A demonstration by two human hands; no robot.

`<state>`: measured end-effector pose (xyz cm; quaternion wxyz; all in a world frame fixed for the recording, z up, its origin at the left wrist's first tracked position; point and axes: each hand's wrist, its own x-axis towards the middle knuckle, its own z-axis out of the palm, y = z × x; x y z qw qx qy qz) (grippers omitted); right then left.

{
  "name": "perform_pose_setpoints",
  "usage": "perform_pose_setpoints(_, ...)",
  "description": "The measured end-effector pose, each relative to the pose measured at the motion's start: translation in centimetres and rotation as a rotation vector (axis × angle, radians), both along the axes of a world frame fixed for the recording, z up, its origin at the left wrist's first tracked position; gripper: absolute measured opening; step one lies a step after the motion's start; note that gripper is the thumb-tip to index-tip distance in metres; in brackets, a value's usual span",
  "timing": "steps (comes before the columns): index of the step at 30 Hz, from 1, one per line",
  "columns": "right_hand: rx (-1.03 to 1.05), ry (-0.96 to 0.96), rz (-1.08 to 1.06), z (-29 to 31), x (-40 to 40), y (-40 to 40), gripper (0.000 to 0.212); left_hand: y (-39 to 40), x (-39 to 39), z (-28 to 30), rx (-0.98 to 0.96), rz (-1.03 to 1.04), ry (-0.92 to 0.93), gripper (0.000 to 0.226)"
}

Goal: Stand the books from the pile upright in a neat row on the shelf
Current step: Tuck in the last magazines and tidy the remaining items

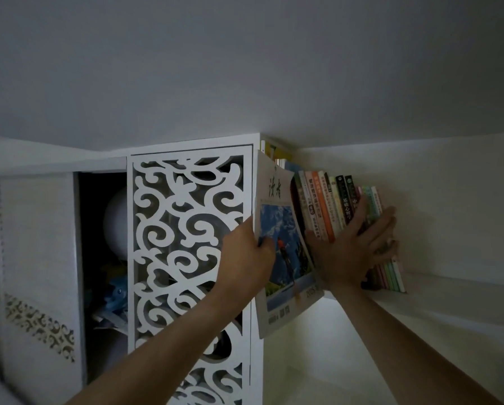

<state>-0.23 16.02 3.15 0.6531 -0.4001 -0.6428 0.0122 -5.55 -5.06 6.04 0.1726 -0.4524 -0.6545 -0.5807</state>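
Books [332,206] stand in a row on shelf [449,290], frame centre-right; my right hand [350,247] presses them flat-fingered, my left hand [250,252] grips a magazine [285,258] just left.

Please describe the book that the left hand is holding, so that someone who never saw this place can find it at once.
Start at the white cabinet with the carved scroll-pattern door; just right of it a row of upright books stands on a white wall shelf. Between them, the left hand grips a large thin magazine. Unlike the row's narrow spines, it shows its cover: a blue mountain photograph.
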Motion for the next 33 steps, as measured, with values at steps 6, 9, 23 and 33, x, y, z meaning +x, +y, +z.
perform_pose_setpoints(6,-0.010,0.086,-0.085,0.6,0.7,0.8,0.124,1.9,1.2,2.4,0.053,0.042,0.070,0.026)
perform_pose_setpoints(9,-0.010,0.070,-0.107,0.5,0.8,1.1,0.128,3.4,1.1,4.4,0.079,0.056,0.116,0.032)
perform_pose_setpoints(23,0.036,0.062,-0.192,0.2,0.2,1.7,0.123,9.7,0.8,1.4,0.015,0.038,0.184,0.046)
perform_pose_setpoints(33,0.046,0.023,-0.204,0.0,0.3,1.9,0.127,16.1,-1.6,1.7,-0.106,-0.068,-0.013,0.030)
